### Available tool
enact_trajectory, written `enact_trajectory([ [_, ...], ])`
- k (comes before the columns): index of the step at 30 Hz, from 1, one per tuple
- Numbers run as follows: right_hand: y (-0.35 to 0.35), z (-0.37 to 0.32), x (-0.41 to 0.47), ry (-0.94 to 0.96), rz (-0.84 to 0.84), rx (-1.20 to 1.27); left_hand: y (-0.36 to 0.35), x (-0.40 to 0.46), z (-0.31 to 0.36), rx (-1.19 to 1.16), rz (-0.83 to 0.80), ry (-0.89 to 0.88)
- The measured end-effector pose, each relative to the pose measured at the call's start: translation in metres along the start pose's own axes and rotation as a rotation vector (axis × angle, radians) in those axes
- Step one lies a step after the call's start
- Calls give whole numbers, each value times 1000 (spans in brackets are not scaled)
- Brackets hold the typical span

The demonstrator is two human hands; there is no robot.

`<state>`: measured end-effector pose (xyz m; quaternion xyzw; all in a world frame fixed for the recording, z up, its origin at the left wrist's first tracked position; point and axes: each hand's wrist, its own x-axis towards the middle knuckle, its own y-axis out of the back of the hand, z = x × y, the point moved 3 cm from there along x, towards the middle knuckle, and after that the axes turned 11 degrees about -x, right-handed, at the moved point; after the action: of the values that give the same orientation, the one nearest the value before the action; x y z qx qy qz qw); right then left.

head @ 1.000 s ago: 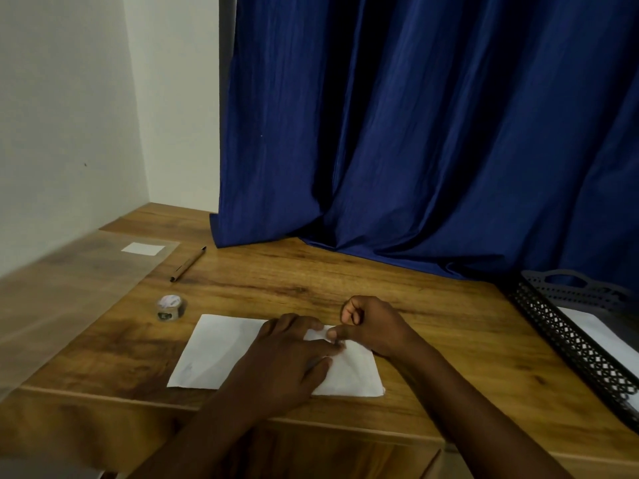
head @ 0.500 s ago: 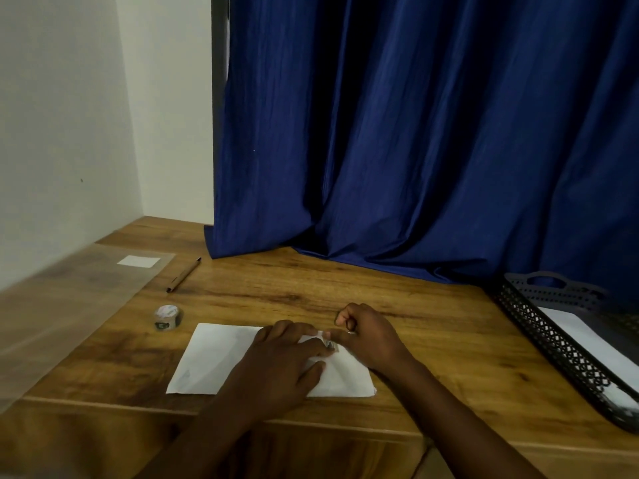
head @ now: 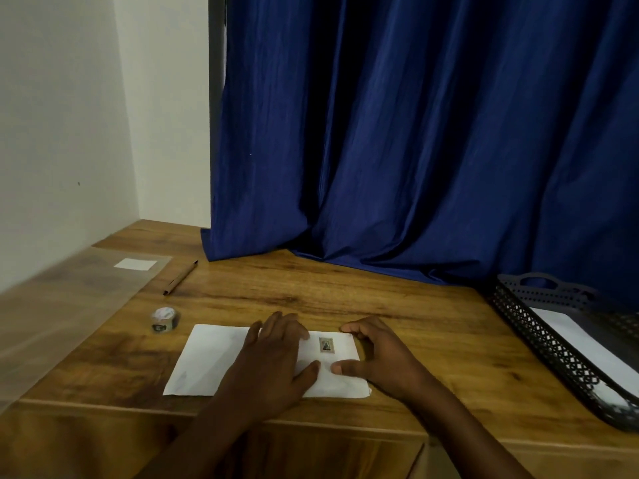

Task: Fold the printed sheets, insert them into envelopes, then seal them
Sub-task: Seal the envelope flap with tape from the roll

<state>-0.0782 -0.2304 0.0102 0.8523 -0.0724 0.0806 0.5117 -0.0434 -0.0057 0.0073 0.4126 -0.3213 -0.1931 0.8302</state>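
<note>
A white envelope (head: 211, 361) lies flat near the front edge of the wooden desk (head: 345, 299). A small stamp-like sticker (head: 326, 345) sits on its right part. My left hand (head: 273, 361) lies flat on the middle of the envelope with straight fingers. My right hand (head: 380, 354) rests at the envelope's right edge, thumb on the paper below the sticker, fingers along the far corner. Part of the envelope is hidden under both hands.
A small roll of stickers (head: 165, 318) stands left of the envelope. A brown pen (head: 179, 278) and a clear plastic sheet (head: 76, 305) lie at the left. A black mesh tray (head: 567, 344) with white paper sits at the right. A blue curtain (head: 415, 150) hangs behind.
My right hand, which pinched something small at the envelope, has let go and spread at the right edge. The sticker now shows on the envelope. My left hand moved slightly left.
</note>
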Motion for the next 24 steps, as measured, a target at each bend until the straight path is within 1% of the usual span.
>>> enact_trajectory([
  [3,-3,-2,-9,2,-1,-21,-1,0,0,11,-33,45],
  [5,-3,-4,-13,-4,5,-27,-1,0,1,2,-26,43],
  [8,-2,-3,-13,-45,-2,103,1,-1,2,-2,7,12],
  [11,8,-3,-8,-85,-65,272,1,-2,5,4,10,-37],
  [15,28,-11,12,-103,-144,314,2,-1,8,4,3,-84],
  [18,35,-25,30,-38,-242,252,5,-2,11,-15,18,-145],
  [21,35,-43,43,58,-418,155,4,-4,14,-44,24,-191],
  [24,27,-58,51,111,-548,76,5,-3,16,-69,52,-221],
])
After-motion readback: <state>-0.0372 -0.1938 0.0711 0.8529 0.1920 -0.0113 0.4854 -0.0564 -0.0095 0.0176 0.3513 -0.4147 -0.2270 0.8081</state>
